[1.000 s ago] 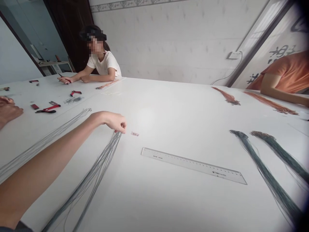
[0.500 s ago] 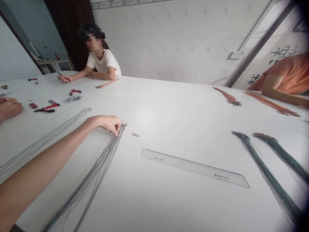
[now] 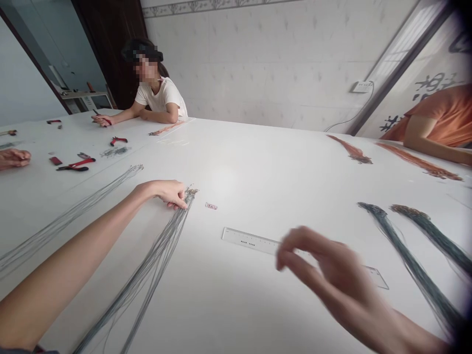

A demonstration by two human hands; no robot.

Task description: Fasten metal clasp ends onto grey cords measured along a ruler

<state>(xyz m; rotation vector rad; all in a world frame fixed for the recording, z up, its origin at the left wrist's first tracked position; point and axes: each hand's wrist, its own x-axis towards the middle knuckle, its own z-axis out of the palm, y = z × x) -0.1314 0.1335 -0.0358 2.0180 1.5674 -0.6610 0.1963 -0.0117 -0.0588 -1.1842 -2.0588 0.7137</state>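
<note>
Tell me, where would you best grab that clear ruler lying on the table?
Probably across its narrow width, near the middle, pinching the two long edges from above. The clear ruler lies flat and thin on the table, so no side offers a face to hold; the right hand hovers open over it.

Bare forearms (image 3: 73,255); perhaps a dark sleeve (image 3: 18,351)

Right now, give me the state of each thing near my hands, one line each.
grey wire bundle, lying flat, strands spreading toward the near edge
clear ruler, lying flat, partly hidden
small tag, loose, apart from the wire ends
red-handled pliers, lying untouched at far left
left hand, fingertips on the grey wire bundle near its ends; grip unclear
right hand, raised over the clear ruler, fingers open, holding nothing
</note>
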